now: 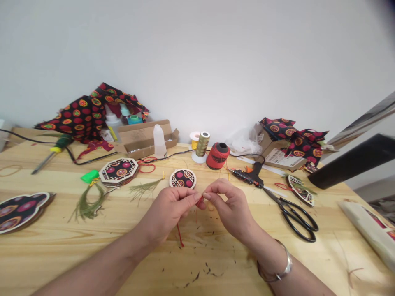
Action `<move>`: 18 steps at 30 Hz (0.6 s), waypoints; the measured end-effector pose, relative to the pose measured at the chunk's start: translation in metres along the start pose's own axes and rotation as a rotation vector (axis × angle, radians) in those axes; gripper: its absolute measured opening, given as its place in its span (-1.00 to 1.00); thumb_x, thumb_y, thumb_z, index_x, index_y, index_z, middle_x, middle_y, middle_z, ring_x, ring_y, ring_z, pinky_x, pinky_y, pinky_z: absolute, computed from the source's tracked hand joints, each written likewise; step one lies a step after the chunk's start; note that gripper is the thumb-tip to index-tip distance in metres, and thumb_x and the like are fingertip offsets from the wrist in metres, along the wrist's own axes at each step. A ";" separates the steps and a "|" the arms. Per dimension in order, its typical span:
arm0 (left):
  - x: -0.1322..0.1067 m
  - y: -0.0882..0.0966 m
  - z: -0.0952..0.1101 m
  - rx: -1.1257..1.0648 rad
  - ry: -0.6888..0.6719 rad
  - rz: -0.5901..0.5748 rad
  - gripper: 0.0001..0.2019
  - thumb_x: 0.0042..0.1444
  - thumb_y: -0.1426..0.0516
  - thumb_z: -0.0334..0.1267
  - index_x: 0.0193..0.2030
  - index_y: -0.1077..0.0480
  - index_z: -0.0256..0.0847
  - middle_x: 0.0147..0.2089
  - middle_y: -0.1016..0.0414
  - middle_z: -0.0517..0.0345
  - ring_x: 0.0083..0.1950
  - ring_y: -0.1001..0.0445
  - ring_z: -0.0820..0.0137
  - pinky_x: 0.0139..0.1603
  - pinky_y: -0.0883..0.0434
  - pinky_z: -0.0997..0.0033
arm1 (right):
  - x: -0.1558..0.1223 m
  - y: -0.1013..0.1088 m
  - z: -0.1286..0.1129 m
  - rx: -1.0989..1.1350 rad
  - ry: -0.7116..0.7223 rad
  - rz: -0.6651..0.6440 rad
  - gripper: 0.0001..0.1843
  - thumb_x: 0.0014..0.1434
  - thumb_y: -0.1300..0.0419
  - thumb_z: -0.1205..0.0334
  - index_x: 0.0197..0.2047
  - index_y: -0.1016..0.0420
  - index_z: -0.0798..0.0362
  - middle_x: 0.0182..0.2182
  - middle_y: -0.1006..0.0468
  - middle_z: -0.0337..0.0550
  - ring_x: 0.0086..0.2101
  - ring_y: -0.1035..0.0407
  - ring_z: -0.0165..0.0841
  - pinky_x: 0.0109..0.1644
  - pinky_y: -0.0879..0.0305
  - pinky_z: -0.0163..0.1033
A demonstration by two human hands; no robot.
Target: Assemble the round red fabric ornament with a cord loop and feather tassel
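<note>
My left hand and my right hand meet over the middle of the table, fingertips pinched together. Between them is a thin red cord, whose loose end hangs down below my left hand. A bit of red shows at the fingertips, but its exact shape is hidden. Just behind my left hand lies a round wooden lattice ornament with dark patterned fabric inside; my fingers overlap its lower edge. A green tassel rests to its left.
Black scissors and a glue gun lie right. Behind stand a red thread spool, an olive thread cone and a white bottle. An octagonal ornament and a screwdriver are left. Dark scraps litter the front.
</note>
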State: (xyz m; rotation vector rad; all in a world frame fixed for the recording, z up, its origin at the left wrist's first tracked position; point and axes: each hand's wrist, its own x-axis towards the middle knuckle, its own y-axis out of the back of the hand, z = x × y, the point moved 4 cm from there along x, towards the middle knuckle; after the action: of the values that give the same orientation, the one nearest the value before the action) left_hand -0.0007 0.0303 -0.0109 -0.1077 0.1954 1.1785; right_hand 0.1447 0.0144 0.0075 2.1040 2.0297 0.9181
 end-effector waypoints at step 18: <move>0.000 0.000 0.000 -0.138 -0.052 0.063 -0.78 0.03 -0.17 -0.11 -0.45 -0.52 -0.19 -0.46 -0.49 0.21 -0.39 -0.36 0.42 -0.34 -0.29 0.47 | -0.009 -0.029 0.011 0.494 -0.540 -0.205 -0.76 -0.10 -0.30 0.10 -0.54 -0.52 0.14 -0.66 -0.33 -0.33 -0.59 -0.04 -0.54 -0.51 0.02 -0.37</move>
State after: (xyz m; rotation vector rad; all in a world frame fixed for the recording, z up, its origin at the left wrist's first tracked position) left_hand -0.0010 0.0308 -0.0112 -0.1930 0.0720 1.2561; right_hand 0.1247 0.0129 -0.0178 1.9771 2.2363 -0.1982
